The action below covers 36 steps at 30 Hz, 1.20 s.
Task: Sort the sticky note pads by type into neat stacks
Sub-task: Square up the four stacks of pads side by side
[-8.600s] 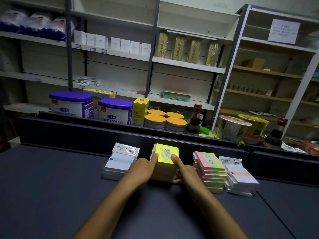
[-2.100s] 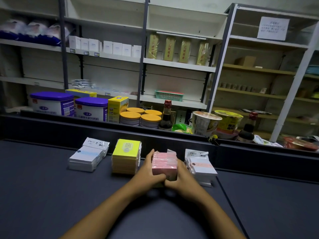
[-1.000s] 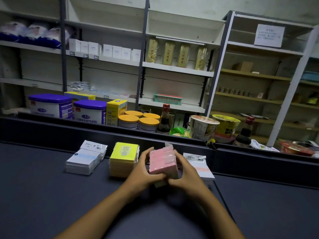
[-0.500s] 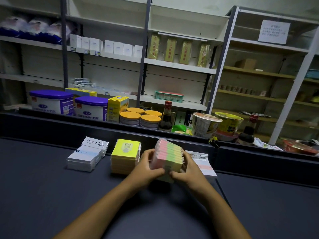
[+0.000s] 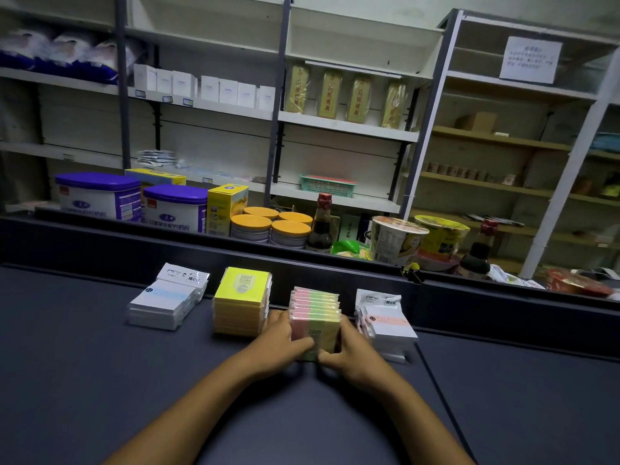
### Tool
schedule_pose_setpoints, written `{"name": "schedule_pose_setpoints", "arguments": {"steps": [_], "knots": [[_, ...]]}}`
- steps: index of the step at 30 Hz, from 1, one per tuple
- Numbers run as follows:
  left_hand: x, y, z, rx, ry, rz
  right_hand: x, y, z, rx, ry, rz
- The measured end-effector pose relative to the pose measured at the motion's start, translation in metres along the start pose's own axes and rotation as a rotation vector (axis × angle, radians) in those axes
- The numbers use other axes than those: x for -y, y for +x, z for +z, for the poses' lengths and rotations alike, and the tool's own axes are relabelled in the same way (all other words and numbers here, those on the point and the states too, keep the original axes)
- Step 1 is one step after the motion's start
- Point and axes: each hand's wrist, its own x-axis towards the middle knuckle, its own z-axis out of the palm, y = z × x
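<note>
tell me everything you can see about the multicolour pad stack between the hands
The multicolour pad stack is a pile of wrapped sticky note pads striped pink, green and yellow, with "2209" printed on top. It sits on the dark counter between the yellow stack and the white stack, upper pads fanned back. The left hand and right hand grip its sides.

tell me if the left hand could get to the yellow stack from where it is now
Probably yes. The left hand grips the multicolour stack with the right hand, and the yellow stack stands just to its left with nothing between. It would have to let go first.
</note>
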Motion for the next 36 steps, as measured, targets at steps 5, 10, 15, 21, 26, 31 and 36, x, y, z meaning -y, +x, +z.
{"name": "schedule_pose_setpoints", "arguments": {"steps": [5, 10, 15, 21, 26, 31, 36], "knots": [[-0.001, -0.003, -0.002, -0.021, -0.022, 0.041, 0.002, 0.000, 0.000, -0.040, 0.005, -0.020], [0.003, 0.000, -0.003, -0.023, -0.061, 0.089, 0.005, 0.000, 0.002, -0.062, -0.047, -0.058], [0.005, 0.001, -0.002, -0.038, -0.050, 0.116, 0.004, 0.001, 0.003, -0.073, -0.130, -0.072], [0.006, 0.005, 0.002, -0.016, 0.045, 0.108, 0.001, 0.001, 0.005, -0.098, -0.180, -0.058], [0.007, 0.004, 0.003, -0.005, 0.081, 0.073, 0.002, 0.000, 0.002, -0.085, -0.222, -0.112], [0.006, 0.001, 0.003, -0.019, 0.057, 0.064, 0.002, 0.001, 0.000, -0.084, -0.189, -0.081], [-0.006, -0.001, 0.003, -0.155, -0.190, 0.103, 0.008, 0.004, -0.004, -0.182, -0.059, -0.053]]}}
